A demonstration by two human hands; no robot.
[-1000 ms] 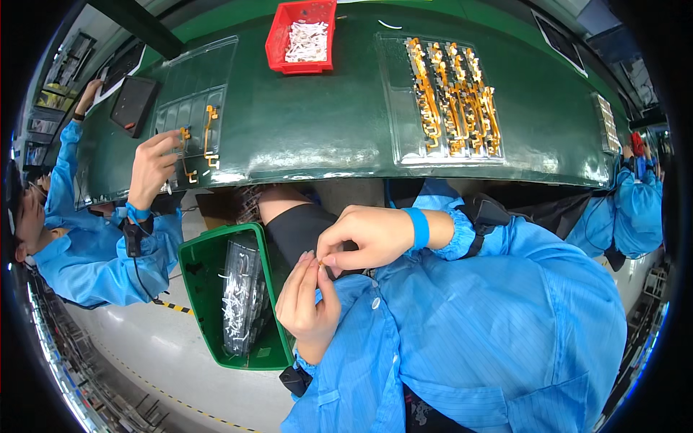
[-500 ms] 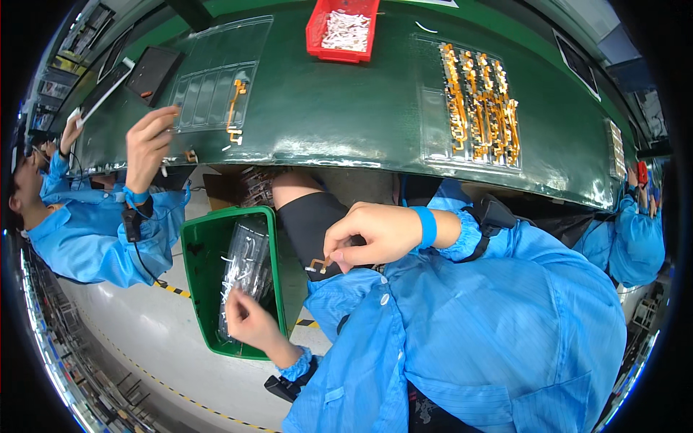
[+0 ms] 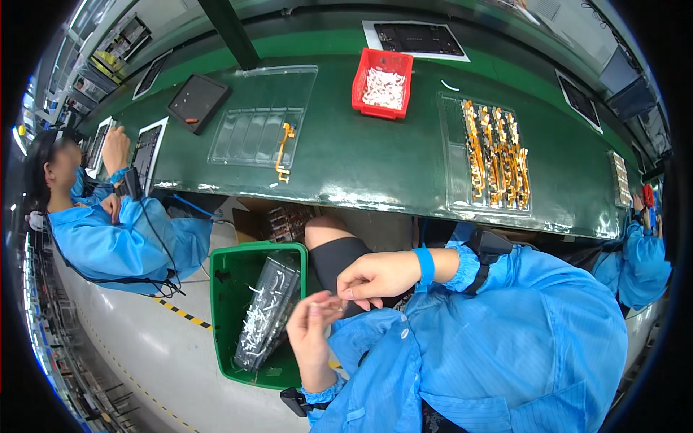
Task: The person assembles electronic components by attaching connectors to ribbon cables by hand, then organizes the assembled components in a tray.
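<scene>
While both hands meet low over the lap, a tiny pale scrap [image 3: 333, 302] sits pinched between them, just right of the green bin [image 3: 224, 289]. Left hand [image 3: 312, 328]: grip closed on the scrap at the fingertips. Right hand [image 3: 379, 278]: fingers curled together over the same spot; whether it truly clamps the scrap I cannot tell. Bin holds a dark tray with white bits (half full). Above, the green tabletop [image 3: 361, 159] carries a red box [image 3: 382, 83] and clear trays of orange flex parts [image 3: 494, 155]. Risk, as I judge it: the scrap could slip and drop past the bin's rim onto the floor, being so small.
</scene>
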